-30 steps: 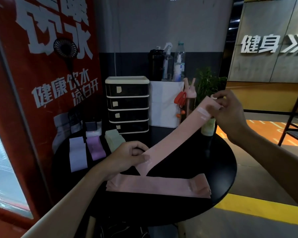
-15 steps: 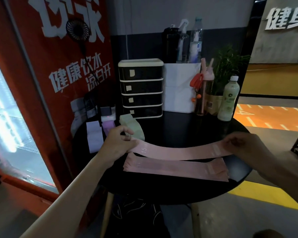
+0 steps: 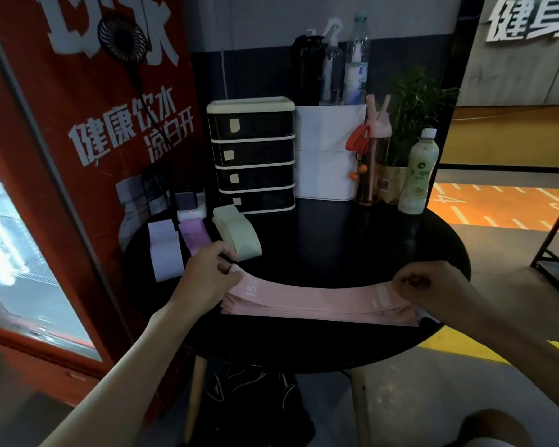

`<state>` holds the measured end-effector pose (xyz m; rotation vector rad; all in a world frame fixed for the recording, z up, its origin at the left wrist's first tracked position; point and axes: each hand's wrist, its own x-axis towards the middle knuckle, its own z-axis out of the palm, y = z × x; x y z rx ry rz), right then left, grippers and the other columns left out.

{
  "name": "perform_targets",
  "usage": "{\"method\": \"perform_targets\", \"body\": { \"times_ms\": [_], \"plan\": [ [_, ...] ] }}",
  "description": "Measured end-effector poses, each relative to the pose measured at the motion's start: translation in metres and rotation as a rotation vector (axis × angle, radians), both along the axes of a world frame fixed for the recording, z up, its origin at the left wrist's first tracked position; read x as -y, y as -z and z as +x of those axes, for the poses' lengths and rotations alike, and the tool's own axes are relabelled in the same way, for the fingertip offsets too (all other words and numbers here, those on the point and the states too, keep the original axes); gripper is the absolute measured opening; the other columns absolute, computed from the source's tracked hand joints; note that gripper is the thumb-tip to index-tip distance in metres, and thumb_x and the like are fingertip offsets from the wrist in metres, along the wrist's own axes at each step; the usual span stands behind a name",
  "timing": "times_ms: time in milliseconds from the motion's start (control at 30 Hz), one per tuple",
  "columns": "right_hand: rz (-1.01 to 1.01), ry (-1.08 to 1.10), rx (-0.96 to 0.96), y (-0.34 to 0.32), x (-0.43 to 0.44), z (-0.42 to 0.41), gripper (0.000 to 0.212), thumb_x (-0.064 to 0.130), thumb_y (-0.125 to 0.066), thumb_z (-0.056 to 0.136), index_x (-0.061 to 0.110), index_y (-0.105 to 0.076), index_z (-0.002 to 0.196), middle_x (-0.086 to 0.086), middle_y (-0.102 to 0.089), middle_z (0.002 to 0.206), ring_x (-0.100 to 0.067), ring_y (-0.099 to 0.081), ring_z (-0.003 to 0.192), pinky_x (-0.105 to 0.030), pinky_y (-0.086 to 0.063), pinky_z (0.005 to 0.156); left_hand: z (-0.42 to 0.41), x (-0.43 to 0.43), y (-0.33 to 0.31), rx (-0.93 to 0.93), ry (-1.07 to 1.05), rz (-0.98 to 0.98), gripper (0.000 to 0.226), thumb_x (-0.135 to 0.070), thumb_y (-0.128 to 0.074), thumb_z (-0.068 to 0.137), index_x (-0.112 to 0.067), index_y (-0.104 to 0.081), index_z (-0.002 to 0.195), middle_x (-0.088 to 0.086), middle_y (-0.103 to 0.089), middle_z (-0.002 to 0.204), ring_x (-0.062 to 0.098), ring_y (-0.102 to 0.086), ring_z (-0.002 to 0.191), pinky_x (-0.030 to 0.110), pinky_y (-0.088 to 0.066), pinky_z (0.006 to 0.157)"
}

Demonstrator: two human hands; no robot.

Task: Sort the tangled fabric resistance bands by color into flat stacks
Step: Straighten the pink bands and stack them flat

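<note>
Both ends of a pink band (image 3: 317, 291) are being pinched: left hand (image 3: 207, 279) at nine o'clock, right hand (image 3: 433, 285) at three. It is lying on a pink stack (image 3: 304, 312).

Both arms are stretched out in front, bare along all that shows. Left forearm (image 3: 117, 375) comes up from low left and slants toward the middle, wrist straight. Left hand (image 3: 207, 279) is back up with fingers curled, thumb and fingertips pinching the left end of the pink band (image 3: 320, 296). Right forearm (image 3: 513, 330) comes in from the right edge, angled inward. Right hand (image 3: 433, 285) is knuckles up, fingers bent down and tucked over the band's right end, gripping it; its fingertips are mostly hidden. The hands are well apart and roughly level, with the band spanning between them.
</note>
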<state>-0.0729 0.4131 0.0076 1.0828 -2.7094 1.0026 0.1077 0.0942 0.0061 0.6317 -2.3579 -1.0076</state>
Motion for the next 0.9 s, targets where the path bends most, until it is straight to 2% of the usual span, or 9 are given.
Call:
{"method": "perform_targets", "body": {
  "times_ms": [100, 233, 300, 400, 467, 567, 700, 800, 900],
  "plan": [
    [0.08, -0.004, -0.009, 0.007, -0.003, -0.001, 0.025, 0.017, -0.069, 0.087, 0.039, -0.066, 0.074, 0.015, -0.068, 0.075, -0.001, -0.062, 0.073, -0.026, -0.048, 0.067, 0.0, 0.0, 0.004, 0.011, 0.01, -0.044, 0.019, -0.004, -0.073, 0.084, -0.014, -0.063, 0.096, -0.001, -0.063, 0.077, 0.009, -0.058, 0.067, 0.017, -0.043, 0.059],
    [0.146, -0.02, -0.034, 0.009, -0.004, 0.0, 0.028, 0.016, -0.069, 0.085, 0.039, -0.065, 0.07, 0.018, -0.065, 0.074, -0.002, -0.06, 0.073, -0.032, -0.049, 0.071, 0.0, 0.001, 0.013, 0.038, 0.047, -0.074, 0.02, 0.001, -0.071, 0.084, -0.016, -0.063, 0.091, -0.002, -0.059, 0.076, 0.007, -0.052, 0.062, 0.011, -0.04, 0.056],
    [0.168, -0.065, -0.043, 0.009, -0.004, -0.002, 0.028, 0.014, -0.069, 0.084, 0.037, -0.066, 0.068, 0.015, -0.064, 0.07, -0.006, -0.061, 0.071, -0.041, -0.053, 0.07, 0.001, 0.003, 0.018, 0.064, 0.054, -0.087, 0.026, 0.002, -0.069, 0.083, -0.022, -0.061, 0.088, -0.001, -0.057, 0.079, 0.007, -0.05, 0.062, 0.015, -0.04, 0.057],
    [0.169, -0.143, -0.069, 0.012, -0.002, -0.007, 0.033, 0.011, -0.07, 0.083, 0.035, -0.064, 0.062, 0.009, -0.065, 0.068, -0.009, -0.062, 0.065, -0.044, -0.054, 0.063, 0.003, 0.005, 0.024, 0.099, 0.072, -0.111, 0.029, 0.001, -0.068, 0.085, -0.026, -0.062, 0.094, 0.0, -0.054, 0.096, 0.007, -0.052, 0.076, 0.018, -0.045, 0.067],
    [0.19, -0.128, -0.021, 0.01, 0.0, -0.006, 0.03, 0.014, -0.069, 0.086, 0.032, -0.063, 0.063, 0.004, -0.064, 0.073, -0.011, -0.06, 0.068, -0.035, -0.052, 0.065, 0.005, 0.008, 0.026, 0.123, 0.111, -0.118, 0.028, -0.003, -0.067, 0.089, -0.025, -0.064, 0.107, -0.003, -0.056, 0.11, 0.007, -0.055, 0.095, 0.018, -0.046, 0.08],
    [0.268, -0.111, 0.034, 0.007, 0.001, -0.006, 0.008, 0.022, -0.069, 0.088, 0.019, -0.067, 0.081, 0.001, -0.063, 0.084, -0.01, -0.056, 0.072, -0.02, -0.041, 0.06, 0.006, 0.014, 0.025, 0.176, 0.209, -0.194, 0.026, -0.011, -0.063, 0.094, -0.024, -0.065, 0.117, -0.011, -0.062, 0.116, 0.003, -0.056, 0.11, 0.005, -0.036, 0.086],
    [0.368, -0.133, 0.077, 0.0, 0.004, -0.008, 0.02, 0.021, -0.067, 0.09, 0.017, -0.057, 0.106, 0.002, -0.055, 0.096, -0.006, -0.049, 0.074, -0.013, -0.038, 0.057, 0.005, 0.02, 0.02, 0.242, 0.293, -0.198, 0.027, -0.019, -0.065, 0.095, -0.018, -0.065, 0.122, -0.008, -0.059, 0.119, 0.002, -0.057, 0.108, 0.004, -0.044, 0.077],
    [0.493, -0.161, 0.134, -0.006, 0.009, -0.01, 0.049, 0.022, -0.059, 0.096, 0.017, -0.04, 0.141, -0.002, -0.05, 0.123, -0.01, -0.049, 0.098, -0.017, -0.04, 0.074, 0.004, 0.025, 0.018, 0.305, 0.333, -0.266, 0.031, -0.029, -0.066, 0.095, -0.02, -0.065, 0.124, -0.01, -0.057, 0.115, 0.001, -0.056, 0.105, 0.007, -0.041, 0.083],
    [0.583, -0.199, 0.151, -0.009, 0.011, -0.014, 0.039, 0.022, -0.053, 0.099, 0.015, -0.048, 0.137, -0.001, -0.051, 0.124, -0.014, -0.053, 0.108, -0.027, -0.047, 0.088, 0.001, 0.028, 0.015, 0.375, 0.365, -0.303, 0.032, -0.031, -0.062, 0.097, -0.019, -0.063, 0.126, -0.008, -0.054, 0.111, 0.003, -0.055, 0.101, 0.011, -0.042, 0.083]
  ]
}}
